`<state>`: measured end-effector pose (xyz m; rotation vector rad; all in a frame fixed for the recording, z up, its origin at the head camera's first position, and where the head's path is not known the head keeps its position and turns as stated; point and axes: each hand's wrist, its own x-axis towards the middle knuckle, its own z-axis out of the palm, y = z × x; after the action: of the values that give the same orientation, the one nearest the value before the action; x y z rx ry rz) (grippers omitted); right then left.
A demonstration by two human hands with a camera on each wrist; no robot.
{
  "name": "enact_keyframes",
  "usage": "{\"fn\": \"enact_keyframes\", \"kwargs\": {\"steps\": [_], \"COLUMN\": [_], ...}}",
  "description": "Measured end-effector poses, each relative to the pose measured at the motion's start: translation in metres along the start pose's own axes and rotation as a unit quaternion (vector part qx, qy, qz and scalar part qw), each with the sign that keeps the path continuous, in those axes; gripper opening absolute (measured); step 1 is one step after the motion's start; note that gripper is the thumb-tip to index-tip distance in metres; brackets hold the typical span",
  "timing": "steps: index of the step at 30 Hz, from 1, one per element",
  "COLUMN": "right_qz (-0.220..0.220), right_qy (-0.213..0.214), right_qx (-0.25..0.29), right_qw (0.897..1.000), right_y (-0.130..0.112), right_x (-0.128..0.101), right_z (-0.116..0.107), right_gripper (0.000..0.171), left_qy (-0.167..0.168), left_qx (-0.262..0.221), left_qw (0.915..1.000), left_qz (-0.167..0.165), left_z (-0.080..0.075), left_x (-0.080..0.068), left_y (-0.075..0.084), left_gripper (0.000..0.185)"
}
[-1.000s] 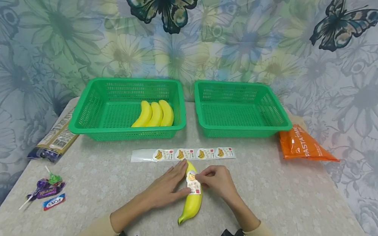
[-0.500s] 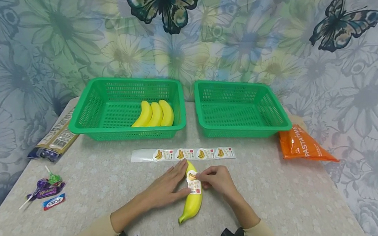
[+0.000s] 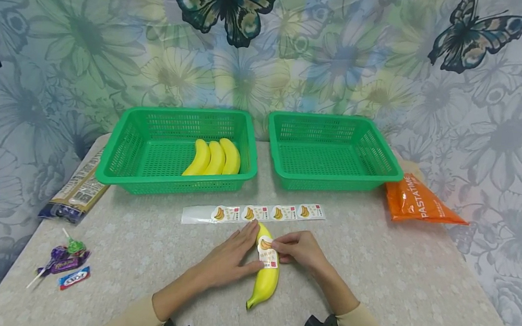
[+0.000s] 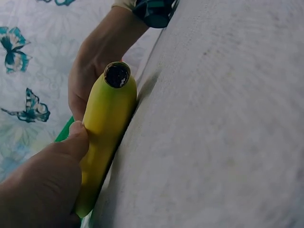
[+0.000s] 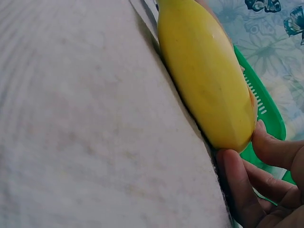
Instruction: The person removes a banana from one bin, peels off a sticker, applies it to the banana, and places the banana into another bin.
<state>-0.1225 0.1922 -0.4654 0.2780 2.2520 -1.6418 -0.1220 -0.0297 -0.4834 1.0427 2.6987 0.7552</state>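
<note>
A yellow banana (image 3: 265,279) lies on the table in front of me, with a white banana sticker (image 3: 267,253) across its upper half. My left hand (image 3: 228,257) rests along the banana's left side with straight fingers, and its thumb (image 4: 71,142) presses the peel. My right hand (image 3: 299,250) has curled fingers that pinch the banana at the sticker's right edge. Its fingertips (image 5: 237,190) touch the banana (image 5: 204,80) low on its side in the right wrist view. A backing strip (image 3: 265,213) with several more stickers lies just beyond the banana.
The left green basket (image 3: 173,187) holds three bananas (image 3: 214,158), and the right green basket (image 3: 334,183) holds nothing. An orange pasta bag (image 3: 415,201) lies at the right, a dark packet (image 3: 76,192) at the left edge, and wrapped candies (image 3: 65,262) at the front left.
My right hand has slid slightly down and inward over the sticker. The left hand and the banana have stayed in place.
</note>
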Motion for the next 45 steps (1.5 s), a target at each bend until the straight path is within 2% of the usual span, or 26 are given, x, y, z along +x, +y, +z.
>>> {"fn": "enact_keyframes", "kwargs": {"steps": [5,10,13,17,23,32,36,38,40,43,45], "right_qz": [-0.001,-0.009,-0.012,-0.012,-0.002,-0.011,-0.010,-0.008,-0.005,-0.001,-0.002], "right_qy": [0.003,-0.003,-0.008,-0.008,-0.008,-0.030,-0.031,-0.028,-0.024,-0.022,-0.024], "right_qx": [0.001,0.004,0.012,0.020,0.017,0.029,0.021,0.017,0.016,0.023,0.029], "right_qw": [1.000,1.000,1.000,1.000,1.000,0.999,0.999,0.999,1.000,1.000,0.999], "right_y": [0.000,0.001,0.001,0.000,0.000,0.003,0.003,0.003,0.004,0.003,0.004], "right_x": [-0.001,-0.001,-0.001,-0.001,-0.001,-0.002,-0.003,-0.002,-0.002,-0.002,-0.002], "right_z": [-0.001,-0.001,-0.001,-0.003,-0.005,-0.005,-0.005,-0.006,-0.006,-0.007,-0.007], "right_gripper": [0.027,0.028,0.029,0.030,0.033,0.032,0.032,0.032,0.032,0.033,0.033], "left_qy": [0.005,-0.007,-0.003,0.029,0.085,0.162,0.180,0.175,0.154,0.085,0.033], "left_qx": [-0.007,-0.025,-0.039,-0.038,0.002,0.042,0.039,0.023,0.004,-0.043,-0.074], "left_qw": [0.9999,0.9996,0.9988,0.9979,0.9954,0.9858,0.9829,0.9844,0.9881,0.9954,0.9966], "left_qz": [0.009,-0.011,-0.030,-0.045,-0.045,-0.017,-0.003,0.000,-0.001,-0.008,-0.008], "left_z": [-0.001,-0.003,-0.005,-0.008,-0.008,-0.004,-0.003,-0.004,-0.004,-0.007,-0.009], "left_x": [0.004,0.010,0.014,0.019,0.026,0.029,0.030,0.031,0.031,0.027,0.024], "left_y": [0.000,-0.001,0.000,0.003,0.005,0.001,-0.002,-0.003,-0.005,-0.005,-0.005], "left_gripper": [0.093,0.098,0.100,0.102,0.099,0.075,0.064,0.062,0.061,0.067,0.073]}}
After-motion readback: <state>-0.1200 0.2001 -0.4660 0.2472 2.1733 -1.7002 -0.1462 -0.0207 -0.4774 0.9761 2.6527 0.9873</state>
